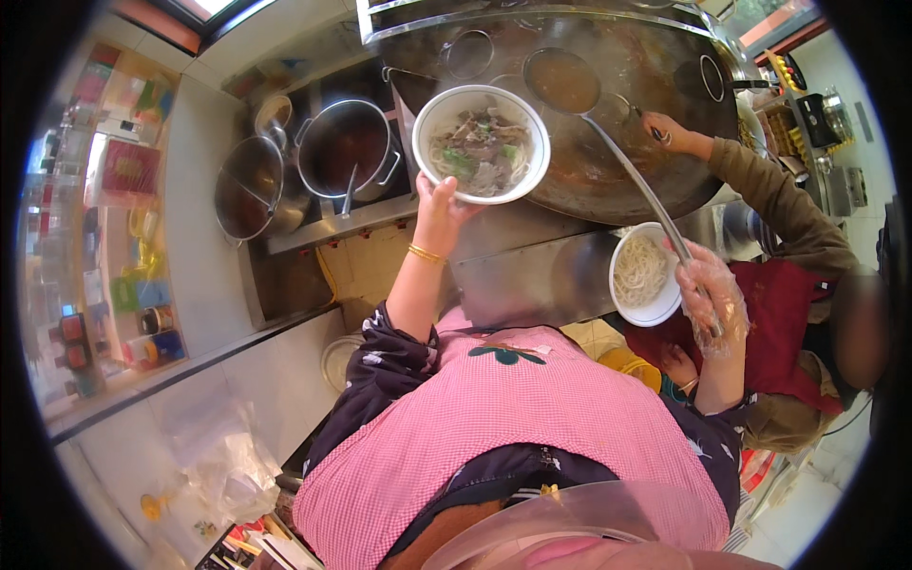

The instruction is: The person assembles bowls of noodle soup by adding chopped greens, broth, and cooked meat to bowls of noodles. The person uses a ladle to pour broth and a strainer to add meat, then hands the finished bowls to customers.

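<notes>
My left hand (441, 211) grips the near rim of a white bowl (432, 176) from below left, holding it up at the edge of a large round pot (655, 180). Inside the bowl lie noodles, sliced meat (483, 133) and green leaves. A clear plastic glove covers my right hand (708, 294), closed around the long metal handle of a ladle (562, 82). The ladle's cup, full of brown broth, is over the pot, right of the bowl. Next to my right hand is a second white bowl (663, 309) with plain noodles (640, 271); what supports it is hidden.
A co-worker in a dark red apron stands at the right, one hand (668, 133) reaching over the pot with a thin handle. Their other hand (679, 366) is below the second bowl. Two metal pots (347, 106) (249, 152) stand at the left, beside a white wall.
</notes>
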The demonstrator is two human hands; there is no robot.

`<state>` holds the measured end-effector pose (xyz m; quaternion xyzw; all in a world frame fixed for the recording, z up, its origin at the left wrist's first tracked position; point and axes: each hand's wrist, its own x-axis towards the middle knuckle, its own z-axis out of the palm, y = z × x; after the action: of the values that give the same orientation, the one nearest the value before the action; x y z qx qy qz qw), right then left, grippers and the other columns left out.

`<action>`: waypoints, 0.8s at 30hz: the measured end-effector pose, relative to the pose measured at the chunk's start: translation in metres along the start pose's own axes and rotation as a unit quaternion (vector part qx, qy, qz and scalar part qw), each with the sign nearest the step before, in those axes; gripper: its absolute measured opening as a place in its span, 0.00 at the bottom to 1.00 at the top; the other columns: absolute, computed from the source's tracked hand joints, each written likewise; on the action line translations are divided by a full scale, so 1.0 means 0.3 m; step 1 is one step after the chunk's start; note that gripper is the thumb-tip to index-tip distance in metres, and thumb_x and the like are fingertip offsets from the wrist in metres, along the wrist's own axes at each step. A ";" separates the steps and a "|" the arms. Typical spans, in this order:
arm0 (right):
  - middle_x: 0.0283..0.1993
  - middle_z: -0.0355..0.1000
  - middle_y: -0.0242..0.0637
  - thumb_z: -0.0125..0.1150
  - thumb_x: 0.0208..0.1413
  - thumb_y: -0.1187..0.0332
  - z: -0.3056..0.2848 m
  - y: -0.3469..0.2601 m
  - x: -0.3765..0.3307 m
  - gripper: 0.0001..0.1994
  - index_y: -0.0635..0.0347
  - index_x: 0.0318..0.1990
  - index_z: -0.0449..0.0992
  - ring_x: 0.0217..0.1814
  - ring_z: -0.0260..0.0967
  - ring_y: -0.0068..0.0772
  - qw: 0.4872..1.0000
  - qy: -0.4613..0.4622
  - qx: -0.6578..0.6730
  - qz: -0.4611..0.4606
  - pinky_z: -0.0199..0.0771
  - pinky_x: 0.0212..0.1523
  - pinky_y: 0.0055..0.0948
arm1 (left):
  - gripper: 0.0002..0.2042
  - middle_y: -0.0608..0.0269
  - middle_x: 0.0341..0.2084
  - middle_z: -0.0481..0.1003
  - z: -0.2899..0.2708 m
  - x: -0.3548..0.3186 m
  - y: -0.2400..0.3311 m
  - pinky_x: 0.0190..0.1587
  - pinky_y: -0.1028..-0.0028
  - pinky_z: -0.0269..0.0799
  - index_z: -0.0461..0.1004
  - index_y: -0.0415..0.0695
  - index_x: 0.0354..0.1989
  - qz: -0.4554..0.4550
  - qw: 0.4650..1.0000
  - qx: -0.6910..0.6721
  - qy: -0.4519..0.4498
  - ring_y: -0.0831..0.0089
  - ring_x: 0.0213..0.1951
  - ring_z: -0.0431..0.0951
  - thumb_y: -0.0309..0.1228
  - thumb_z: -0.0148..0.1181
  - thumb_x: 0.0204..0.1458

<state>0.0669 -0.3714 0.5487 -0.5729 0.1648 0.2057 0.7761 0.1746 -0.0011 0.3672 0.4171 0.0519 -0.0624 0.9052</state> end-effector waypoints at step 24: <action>0.35 0.74 0.36 0.57 0.56 0.76 0.024 0.195 0.074 0.26 0.67 0.64 0.68 0.34 0.72 0.22 0.901 0.046 -0.397 -0.171 0.71 0.37 0.18 | 0.34 0.56 0.60 0.63 -0.064 0.029 -0.040 0.46 0.57 0.79 0.48 0.53 0.66 0.011 0.999 -0.005 -0.031 0.59 0.56 0.73 0.42 0.57 0.53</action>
<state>0.0565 -0.3464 0.4919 -0.8617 0.0044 0.0912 0.4991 0.1806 0.0051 0.3445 0.4107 0.0194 -0.0647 0.9093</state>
